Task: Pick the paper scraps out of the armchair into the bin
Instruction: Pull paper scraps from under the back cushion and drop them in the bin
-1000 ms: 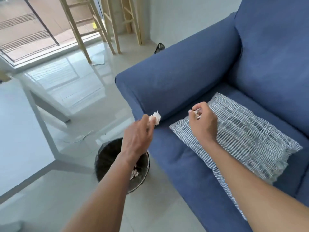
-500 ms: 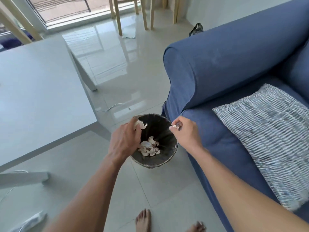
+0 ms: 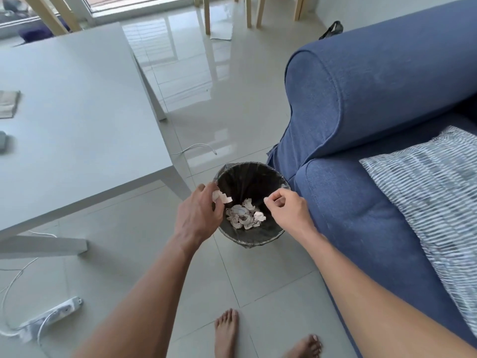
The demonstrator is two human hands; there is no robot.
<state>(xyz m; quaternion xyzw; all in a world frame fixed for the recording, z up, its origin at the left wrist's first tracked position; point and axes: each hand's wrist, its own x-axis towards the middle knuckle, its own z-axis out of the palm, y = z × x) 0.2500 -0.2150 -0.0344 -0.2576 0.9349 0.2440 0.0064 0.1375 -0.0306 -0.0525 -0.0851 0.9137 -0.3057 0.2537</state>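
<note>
A black-lined bin (image 3: pixel 258 239) stands on the floor by the front corner of the blue armchair (image 3: pixel 361 99). Several crumpled white paper scraps (image 3: pixel 245 215) lie at its bottom. My left hand (image 3: pixel 198 215) hovers over the bin's left rim, its fingers closed on a white paper scrap (image 3: pixel 221 197). My right hand (image 3: pixel 286 210) is over the right rim with thumb and forefinger pinched together; no scrap shows between them. No loose scraps are visible on the part of the seat in view.
A striped cushion (image 3: pixel 426 182) lies on the seat. A white table (image 3: pixel 77 112) stands left of the bin. A power strip (image 3: pixel 51 313) and cables lie on the tiled floor at lower left. My bare feet (image 3: pixel 227 329) are just below the bin.
Both hands came from the armchair seat to above the bin as the view swung down. The small scrap seen in my right hand half a second ago is no longer visible.
</note>
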